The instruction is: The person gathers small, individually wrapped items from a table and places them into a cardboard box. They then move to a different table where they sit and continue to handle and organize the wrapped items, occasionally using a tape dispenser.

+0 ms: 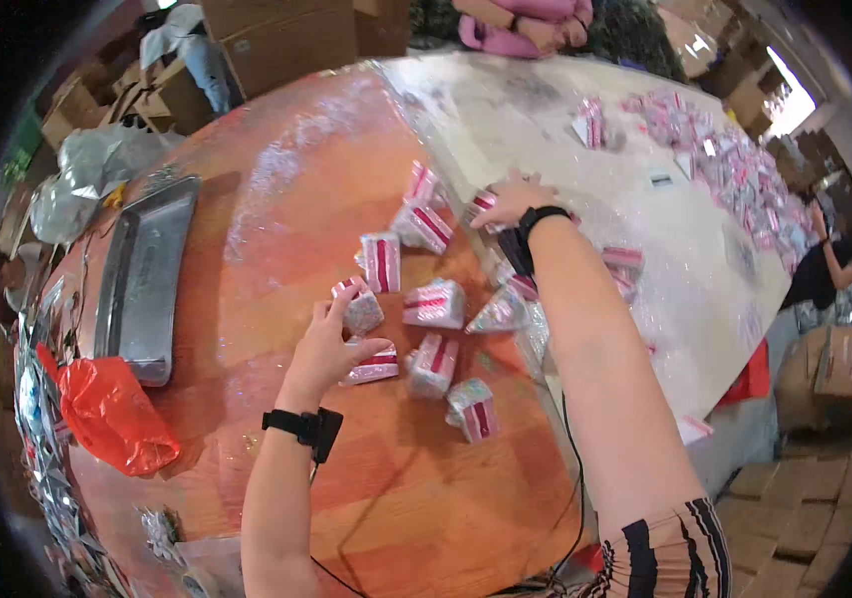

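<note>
Several wedge-shaped cake slices, white with pink-red layers and clear wrap, lie loosely on the orange wood-look tabletop (366, 498). My left hand (321, 349) curls its fingers and thumb round one wrapped cake slice (364, 313). Under its thumb lies another slice (374, 367), and a third slice (381, 261) stands just beyond. Farther off to the right, my right hand (518, 202) has its fingers spread, reaching over the seam between the two table surfaces. Beside its thumb side is a slice (483, 203), partly covered by the hand. Both wrists wear black straps.
A grey metal tray (147, 279) and a red plastic bag (117, 414) lie at left. Across the white tabletop (685, 289), a large heap of wrapped slices (715, 164) spreads at far right. Other people are around the table. A thin black cable (577, 468) runs near my right forearm.
</note>
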`<state>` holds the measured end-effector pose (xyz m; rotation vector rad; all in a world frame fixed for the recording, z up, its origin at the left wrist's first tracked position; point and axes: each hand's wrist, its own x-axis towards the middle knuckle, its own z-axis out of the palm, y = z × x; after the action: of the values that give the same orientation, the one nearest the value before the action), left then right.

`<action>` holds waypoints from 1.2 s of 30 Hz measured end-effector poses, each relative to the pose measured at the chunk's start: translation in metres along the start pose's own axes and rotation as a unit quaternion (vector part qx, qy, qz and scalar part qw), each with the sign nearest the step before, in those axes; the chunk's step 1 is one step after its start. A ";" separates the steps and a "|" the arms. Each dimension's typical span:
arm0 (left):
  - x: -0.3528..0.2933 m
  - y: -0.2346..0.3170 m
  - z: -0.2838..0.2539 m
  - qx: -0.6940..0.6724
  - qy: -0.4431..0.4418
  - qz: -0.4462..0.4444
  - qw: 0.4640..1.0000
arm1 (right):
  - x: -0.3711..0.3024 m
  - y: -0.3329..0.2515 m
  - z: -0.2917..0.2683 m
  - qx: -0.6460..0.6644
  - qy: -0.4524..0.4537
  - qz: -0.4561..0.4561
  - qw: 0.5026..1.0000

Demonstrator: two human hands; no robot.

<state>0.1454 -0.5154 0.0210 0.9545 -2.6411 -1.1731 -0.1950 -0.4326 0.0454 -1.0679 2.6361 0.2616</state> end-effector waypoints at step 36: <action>-0.158 0.168 0.199 0.010 0.009 0.205 0.979 | -0.270 0.418 0.111 0.164 0.103 0.256 0.947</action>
<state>0.1217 -0.2120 0.0242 0.3845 -2.6586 -1.0318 -0.2822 0.0697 0.0539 -0.3063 2.9627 -0.1964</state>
